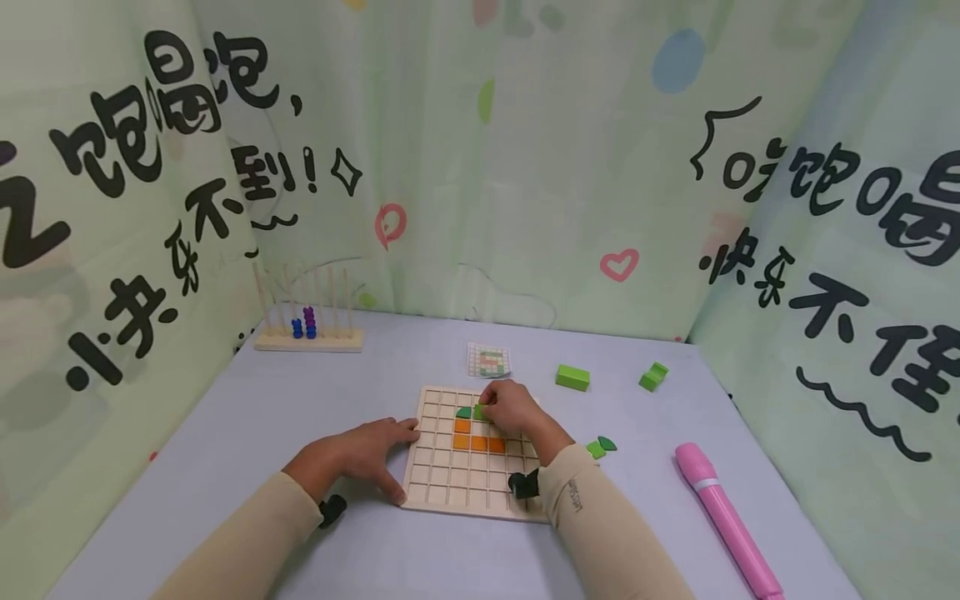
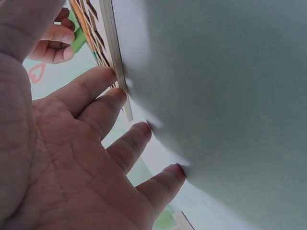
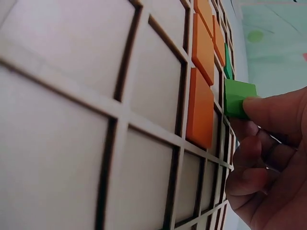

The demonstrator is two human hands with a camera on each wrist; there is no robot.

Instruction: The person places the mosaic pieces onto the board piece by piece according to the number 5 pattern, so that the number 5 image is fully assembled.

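Note:
A wooden grid board (image 1: pixel 442 479) lies on the table, with several orange square tiles (image 1: pixel 479 443) and a dark green leaf-shaped tile (image 1: pixel 464 412) set in its cells. My right hand (image 1: pixel 516 408) pinches a light green square tile (image 3: pixel 237 98) over the board's upper part, beside the leaf-shaped tile. Along the board's left edge, my left hand (image 1: pixel 367 454) rests with fingers spread; in the left wrist view two fingertips (image 2: pixel 108 74) touch the board's side and the others reach the table.
Behind the board lies a printed pattern card (image 1: pixel 489 361). Green blocks (image 1: pixel 572 377) stand at the back right, and loose green tiles (image 1: pixel 596 450) lie right of the board. A pink pen-shaped stick (image 1: pixel 727 521) is at the right, a bead abacus (image 1: pixel 309 340) at the back left.

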